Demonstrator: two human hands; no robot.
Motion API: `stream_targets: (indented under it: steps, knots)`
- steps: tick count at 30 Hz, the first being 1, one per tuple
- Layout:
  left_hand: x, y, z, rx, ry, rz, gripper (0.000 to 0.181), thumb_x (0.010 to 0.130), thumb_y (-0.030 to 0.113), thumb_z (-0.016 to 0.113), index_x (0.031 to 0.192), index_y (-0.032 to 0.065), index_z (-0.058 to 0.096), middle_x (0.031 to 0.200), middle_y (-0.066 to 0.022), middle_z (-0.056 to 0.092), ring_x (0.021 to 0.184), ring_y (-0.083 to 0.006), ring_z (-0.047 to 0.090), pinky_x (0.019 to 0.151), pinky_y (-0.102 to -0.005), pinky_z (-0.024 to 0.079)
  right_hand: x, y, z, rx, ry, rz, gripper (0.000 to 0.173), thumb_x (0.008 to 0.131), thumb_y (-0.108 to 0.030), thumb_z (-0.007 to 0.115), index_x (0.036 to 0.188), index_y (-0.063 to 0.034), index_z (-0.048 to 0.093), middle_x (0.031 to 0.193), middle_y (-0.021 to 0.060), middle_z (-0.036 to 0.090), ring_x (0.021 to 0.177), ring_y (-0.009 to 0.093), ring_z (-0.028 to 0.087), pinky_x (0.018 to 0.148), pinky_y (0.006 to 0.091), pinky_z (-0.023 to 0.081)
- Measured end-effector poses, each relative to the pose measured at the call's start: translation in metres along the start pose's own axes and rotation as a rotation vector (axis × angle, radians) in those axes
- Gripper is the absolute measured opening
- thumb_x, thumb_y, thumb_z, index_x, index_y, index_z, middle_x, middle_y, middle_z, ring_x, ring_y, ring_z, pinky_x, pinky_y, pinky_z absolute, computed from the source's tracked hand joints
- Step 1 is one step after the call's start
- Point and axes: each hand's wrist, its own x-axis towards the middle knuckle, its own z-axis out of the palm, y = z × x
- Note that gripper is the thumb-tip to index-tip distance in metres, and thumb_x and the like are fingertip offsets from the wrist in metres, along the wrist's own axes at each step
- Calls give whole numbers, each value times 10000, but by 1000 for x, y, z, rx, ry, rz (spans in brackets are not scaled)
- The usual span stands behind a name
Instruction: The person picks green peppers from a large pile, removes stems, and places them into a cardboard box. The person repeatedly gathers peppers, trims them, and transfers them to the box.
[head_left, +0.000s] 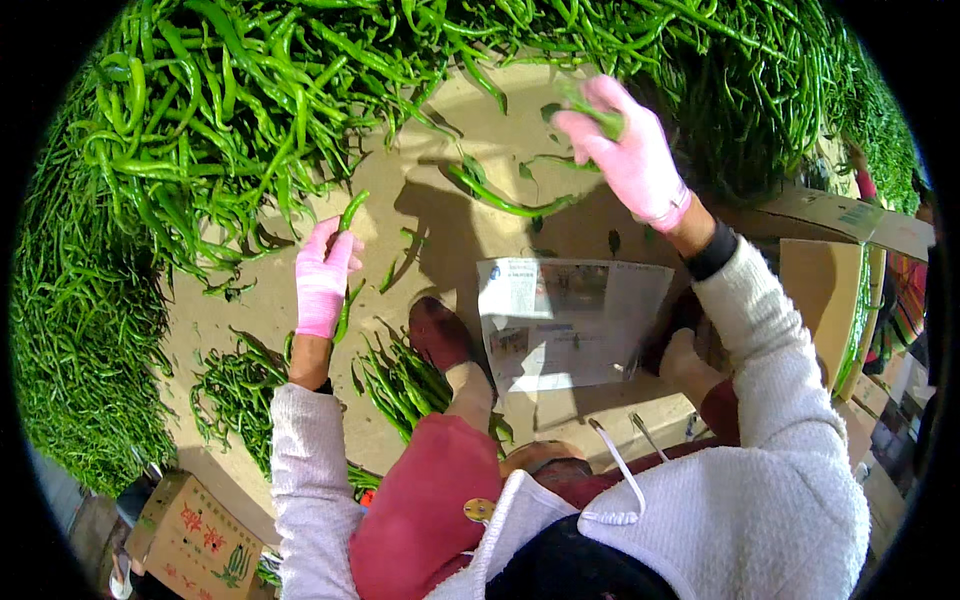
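My left hand (324, 281), in a pink glove, pinches a long green chili pepper (353, 210); its tip sticks up past the fingers. Farther out and to the right, my right hand (634, 154), also pink-gloved, grips a green pepper (602, 116) that is blurred. Below that hand, a curved green chili (510, 202) lies on the tan ground sheet (442, 255) among scattered leaves. A bunch of chilies (401, 382) rests beside my shoe, and a smaller heap (236, 397) lies left of my left wrist.
Large chili heaps (225, 97) curve around the front, left and right. A newspaper sheet (577, 322) lies between my feet. Cardboard boxes stand at right (817, 300) and lower left (199, 536), the latter bearing writing. Part of another person's sleeve (866, 184) shows at far right.
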Motion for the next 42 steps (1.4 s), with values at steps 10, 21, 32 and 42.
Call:
stream_targets:
  steps: [10, 21, 32, 42]
  knots:
    - [-3, 12, 42, 239, -159, -95, 261, 895, 153, 582, 1117, 22, 623, 772, -68, 653, 631, -97, 575, 596, -256, 476, 103, 52, 159, -949, -773, -427, 660, 815, -26, 531, 1412, -295, 454, 1408, 198, 462, 1037, 344, 643, 802, 396, 552]
    - [12, 18, 55, 141, -284, -124, 239, 881, 125, 585, 1081, 1, 626, 795, -45, 648, 639, -82, 553, 602, -232, 463, 83, 33, 86, -219, -629, -519, 361, 786, -147, 705, 1143, -176, 661, 1043, 79, 685, 913, 295, 647, 826, 367, 520]
    - [46, 22, 156, 1103, -437, 409, 359, 834, 332, 648, 1146, 167, 581, 936, -161, 686, 906, -359, 653, 758, -482, 508, 31, 21, -170, 884, -218, 298, 178, 928, -221, 606, 890, -49, 635, 823, 25, 619, 623, 114, 553, 592, 259, 453]
    - [48, 2, 182, 1161, -367, 68, 482, 818, 421, 651, 1197, 144, 545, 1020, -182, 674, 973, -369, 634, 812, -491, 482, -23, 208, -22, -709, -375, 470, 443, 718, -350, 730, 951, 23, 682, 946, 228, 681, 914, 360, 661, 811, 419, 524]
